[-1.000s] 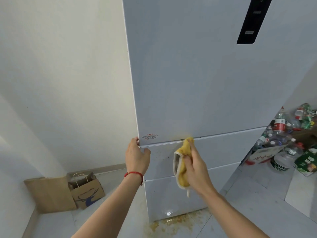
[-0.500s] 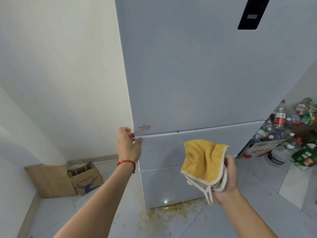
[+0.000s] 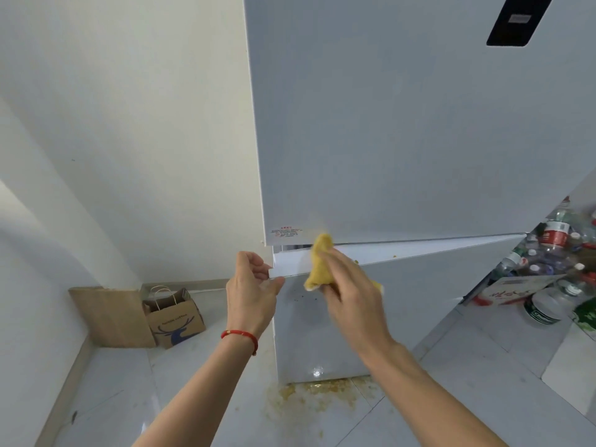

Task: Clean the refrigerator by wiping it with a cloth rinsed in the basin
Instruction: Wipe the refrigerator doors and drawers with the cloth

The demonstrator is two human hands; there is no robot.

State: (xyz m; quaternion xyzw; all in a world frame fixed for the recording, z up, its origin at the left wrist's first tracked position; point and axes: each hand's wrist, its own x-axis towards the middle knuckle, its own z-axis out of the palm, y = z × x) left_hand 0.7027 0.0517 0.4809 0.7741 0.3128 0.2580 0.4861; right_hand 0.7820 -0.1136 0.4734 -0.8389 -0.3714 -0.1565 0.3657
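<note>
Left hand (image 3: 250, 287): drawer (image 3: 419, 285) corner gripped, pulled slightly ajar.
Right hand (image 3: 351, 293): closed round yellow cloth (image 3: 317, 264), pressed into refrigerator (image 3: 403, 124) seam.
Risk: cloth or fingers pinched if drawer is released; residue smeared.

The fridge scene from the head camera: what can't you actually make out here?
- Inside of the drawer pulled out by the left hand: hidden behind its own front and the upper door.
- Red label: print too small to read.
- Yellow cloth: motion-blurred, partly covered by the right hand.
- Black panel: cut off by the top edge.
- Bottles: cut off by the right edge.
- Basin: not in view.
</note>
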